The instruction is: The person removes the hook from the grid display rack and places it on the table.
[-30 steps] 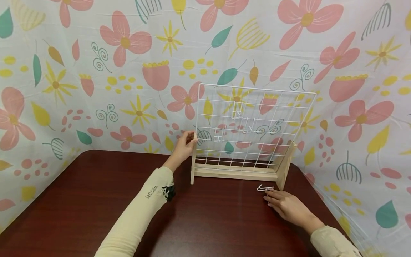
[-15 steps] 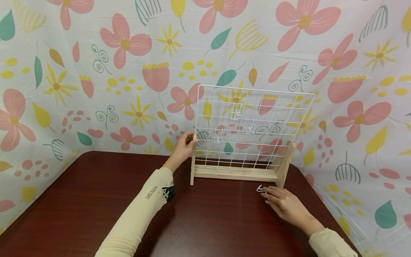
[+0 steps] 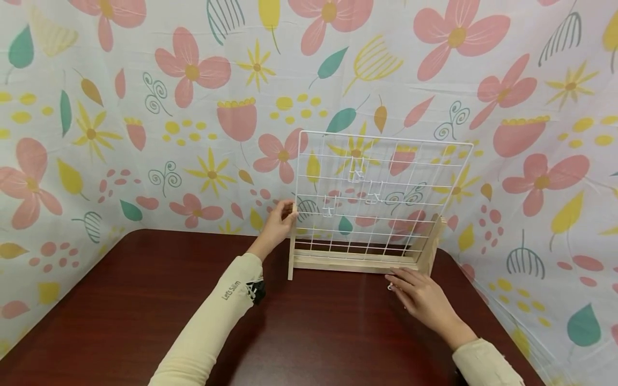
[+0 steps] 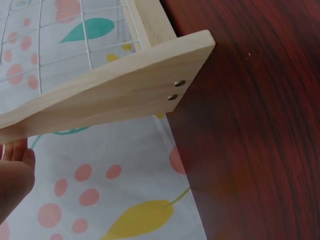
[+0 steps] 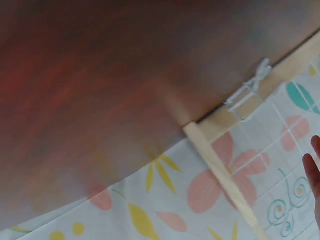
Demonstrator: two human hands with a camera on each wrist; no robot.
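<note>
A white wire grid rack [image 3: 386, 203] stands on a wooden base, with several small white hooks [image 3: 356, 172] hanging on its wires. My left hand [image 3: 277, 222] holds the rack's left wooden side panel [image 3: 292, 252]; in the left wrist view the fingers [image 4: 17, 152] go behind this panel. My right hand [image 3: 427, 300] is low over the table before the rack's right end, fingers mostly straight. Beneath its fingertips shows part of a loose white hook [image 3: 390, 287], the rest hidden. In the right wrist view that hook [image 5: 247, 92] overlaps the wooden bar, apart from the visible fingertips [image 5: 312, 167].
The dark red-brown table [image 3: 159, 311] extends to the left and front of the rack. A flower-printed cloth [image 3: 203, 107] hangs close behind the rack and along the right side. The rack's right wooden panel [image 3: 431, 246] stands just beyond the right hand.
My right hand has shifted a little left and toward the rack, now covering most of the loose hook that lay in plainer view. The left hand keeps its place on the panel.
</note>
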